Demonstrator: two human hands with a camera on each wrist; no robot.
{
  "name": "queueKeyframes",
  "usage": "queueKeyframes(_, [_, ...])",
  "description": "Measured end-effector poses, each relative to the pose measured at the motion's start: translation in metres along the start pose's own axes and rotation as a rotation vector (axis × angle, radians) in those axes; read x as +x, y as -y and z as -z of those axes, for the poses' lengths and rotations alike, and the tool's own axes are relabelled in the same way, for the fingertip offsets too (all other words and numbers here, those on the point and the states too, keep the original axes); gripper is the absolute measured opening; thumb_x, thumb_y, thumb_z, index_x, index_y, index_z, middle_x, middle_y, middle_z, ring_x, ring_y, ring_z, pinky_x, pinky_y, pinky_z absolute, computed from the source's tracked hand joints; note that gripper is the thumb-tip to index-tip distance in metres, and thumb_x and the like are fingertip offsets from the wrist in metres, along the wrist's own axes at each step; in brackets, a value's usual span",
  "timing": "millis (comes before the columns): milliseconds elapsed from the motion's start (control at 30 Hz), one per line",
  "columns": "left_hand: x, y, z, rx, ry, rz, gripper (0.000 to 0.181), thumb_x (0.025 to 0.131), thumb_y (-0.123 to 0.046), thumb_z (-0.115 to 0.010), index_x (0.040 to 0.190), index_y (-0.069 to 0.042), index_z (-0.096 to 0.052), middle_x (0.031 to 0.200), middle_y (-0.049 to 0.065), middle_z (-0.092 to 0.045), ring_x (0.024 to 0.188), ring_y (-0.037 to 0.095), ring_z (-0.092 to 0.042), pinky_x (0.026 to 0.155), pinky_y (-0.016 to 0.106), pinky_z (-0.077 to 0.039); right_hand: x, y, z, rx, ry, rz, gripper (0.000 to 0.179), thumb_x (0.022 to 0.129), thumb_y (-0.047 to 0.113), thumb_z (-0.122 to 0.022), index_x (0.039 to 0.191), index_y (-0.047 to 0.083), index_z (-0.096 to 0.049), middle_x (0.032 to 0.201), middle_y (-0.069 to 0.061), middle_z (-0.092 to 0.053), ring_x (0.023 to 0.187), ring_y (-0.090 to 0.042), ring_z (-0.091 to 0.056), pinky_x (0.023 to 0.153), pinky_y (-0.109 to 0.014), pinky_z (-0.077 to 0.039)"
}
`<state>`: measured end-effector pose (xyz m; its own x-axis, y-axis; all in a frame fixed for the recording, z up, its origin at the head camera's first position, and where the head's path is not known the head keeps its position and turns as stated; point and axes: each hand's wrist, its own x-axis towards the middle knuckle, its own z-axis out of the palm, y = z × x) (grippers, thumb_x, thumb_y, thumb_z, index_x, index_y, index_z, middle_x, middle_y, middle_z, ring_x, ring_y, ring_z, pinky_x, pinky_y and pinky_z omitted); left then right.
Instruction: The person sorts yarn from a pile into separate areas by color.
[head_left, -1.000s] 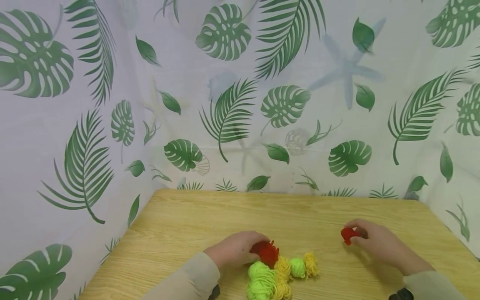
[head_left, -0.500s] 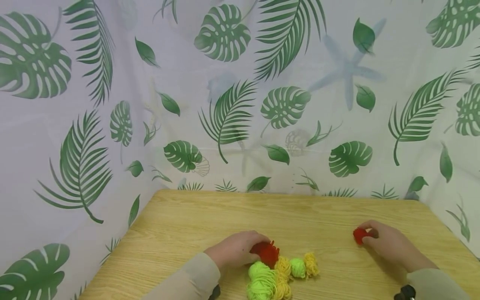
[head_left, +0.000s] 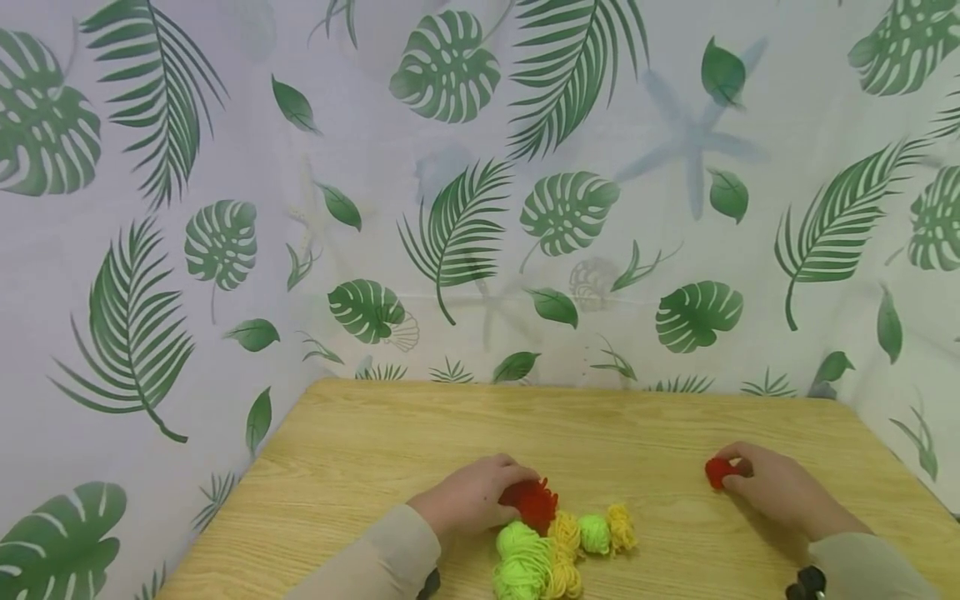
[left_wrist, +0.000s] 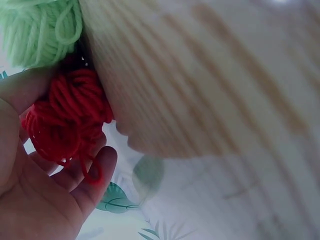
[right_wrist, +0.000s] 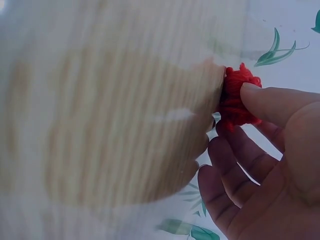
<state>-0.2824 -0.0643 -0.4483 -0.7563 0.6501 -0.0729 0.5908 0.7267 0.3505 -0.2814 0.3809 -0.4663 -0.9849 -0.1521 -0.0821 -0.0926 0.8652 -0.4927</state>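
Observation:
My left hand (head_left: pixel 477 496) curls round a red yarn ball (head_left: pixel 537 505), which rests on the wooden table. In the left wrist view the thumb lies on one side of that red yarn (left_wrist: pixel 75 110) and curled fingers on the other, with a loose loop hanging at a fingertip. Light green yarn balls (head_left: pixel 522 560) and yellow yarn balls (head_left: pixel 565 552) lie just in front of it. Further right, my right hand (head_left: pixel 776 487) pinches a smaller red yarn ball (head_left: pixel 720 473) at the table surface. Its thumb presses the yarn (right_wrist: pixel 239 100) in the right wrist view; part is hidden behind the thumb.
A small green yarn ball (head_left: pixel 595 533) and a small yellow yarn ball (head_left: pixel 621 529) sit side by side between the hands. The wooden table (head_left: pixel 450 425) meets white leaf-printed cloth (head_left: pixel 637 333) at its back and sides.
My right hand has moved a little to the right with the small red yarn ball, mostly in the first half second. My left hand has stayed almost still.

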Motion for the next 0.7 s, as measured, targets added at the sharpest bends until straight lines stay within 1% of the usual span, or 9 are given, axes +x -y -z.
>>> queueKeyframes(100, [0.0004, -0.0016, -0.0007, 0.01, -0.007, 0.015, 0.052, 0.093, -0.028, -0.076, 0.142, -0.031, -0.057, 0.125, -0.009, -0.058, 0.111, 0.009, -0.056, 0.097, 0.031, -0.049, -0.0009, 0.001, 0.0012, -0.003, 0.005, -0.006, 0.037, 0.096, 0.021, -0.068, 0.126, 0.001, -0.061, 0.108, -0.015, -0.068, 0.101, -0.037, -0.063, 0.085, -0.061, -0.049])
queueKeyframes(233, [0.0016, -0.0029, -0.0011, 0.045, -0.015, 0.007, 0.052, 0.092, -0.026, -0.077, 0.141, -0.027, -0.058, 0.119, -0.008, -0.06, 0.106, 0.008, -0.057, 0.095, 0.029, -0.05, -0.0021, 0.0025, 0.0023, -0.014, 0.002, 0.011, 0.039, 0.095, 0.02, -0.069, 0.127, -0.001, -0.06, 0.107, -0.015, -0.068, 0.1, -0.037, -0.063, 0.085, -0.061, -0.049])
queueKeyframes(467, [0.0011, -0.0076, 0.002, 0.115, -0.018, -0.022, 0.047, 0.092, -0.025, -0.077, 0.136, -0.023, -0.061, 0.112, -0.007, -0.062, 0.098, 0.007, -0.058, 0.089, 0.027, -0.051, -0.0048, 0.0025, 0.0034, 0.009, 0.011, 0.018, 0.055, 0.094, 0.023, -0.071, 0.136, -0.008, -0.053, 0.116, -0.026, -0.065, 0.106, -0.042, -0.062, 0.087, -0.062, -0.049])
queueKeyframes(700, [0.0049, -0.0091, 0.004, 0.18, -0.008, -0.035, 0.044, 0.091, -0.027, -0.078, 0.132, -0.023, -0.063, 0.109, -0.006, -0.063, 0.096, 0.008, -0.059, 0.088, 0.027, -0.051, -0.0074, 0.0008, 0.0056, 0.049, 0.033, 0.017, 0.063, 0.094, 0.027, -0.072, 0.141, -0.008, -0.049, 0.124, -0.031, -0.06, 0.11, -0.045, -0.06, 0.089, -0.062, -0.049])
